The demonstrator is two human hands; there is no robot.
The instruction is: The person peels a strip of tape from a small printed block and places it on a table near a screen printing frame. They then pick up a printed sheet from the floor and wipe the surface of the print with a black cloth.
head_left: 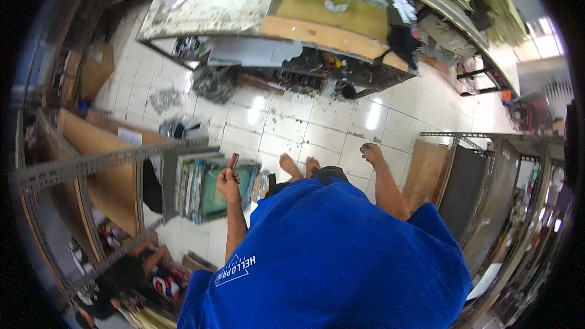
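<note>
While the left hand [228,186] is closed round an orange tool [233,161] that juts lengthwise forward, frames [210,199] below the grip, the right hand [372,155] hangs curled well apart; I can't tell if it holds anything.

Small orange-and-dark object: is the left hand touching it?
Touching. The head view shows the left hand closed around the lower end of the small orange-and-dark object, its upper end sticking out.

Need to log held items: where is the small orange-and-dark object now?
In the head view, left of centre, the orange-and-dark object is in the person's left hand, seen against the stacked frames.
</note>
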